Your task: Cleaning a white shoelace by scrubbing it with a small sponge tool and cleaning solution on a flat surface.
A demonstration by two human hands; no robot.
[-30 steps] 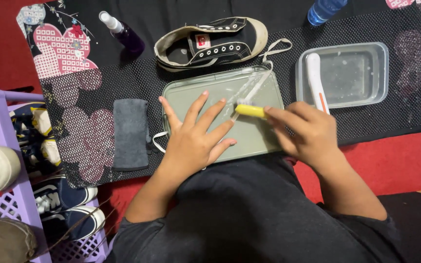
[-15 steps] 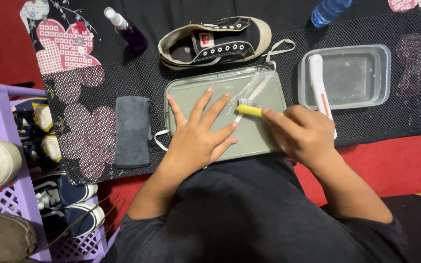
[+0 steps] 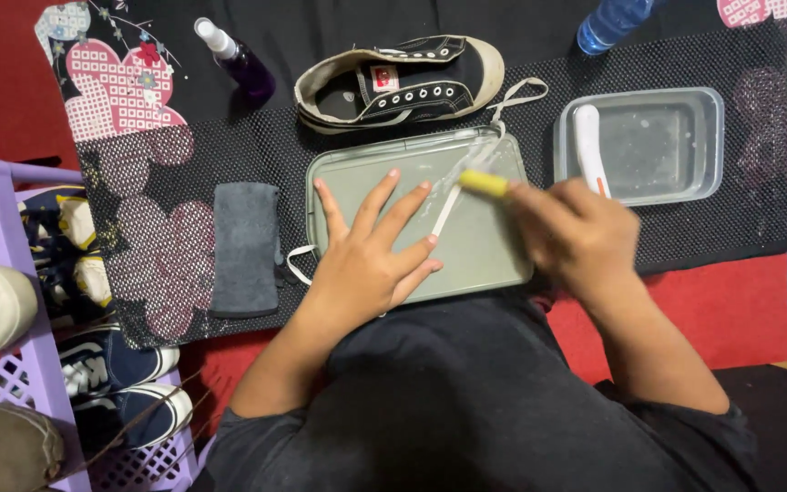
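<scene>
we see the left hand spread flat, fingers open, pressing a white shoelace onto the grey-green tray. the right hand is closed around a small yellow-handled brush, its tip touching the lace near the tray's upper right corner. one lace end loops out past the tray's left edge, another past its top right corner. a black low-top sneaker lies on its side just above the tray's top edge, nearly touching it. right of the tray sits a clear plastic tub with a white brush inside. a folded grey cloth lies left of the tray, a narrow gap of black mesh mat between them. a purple basket of shoes stands beyond the mat's left edge.
</scene>
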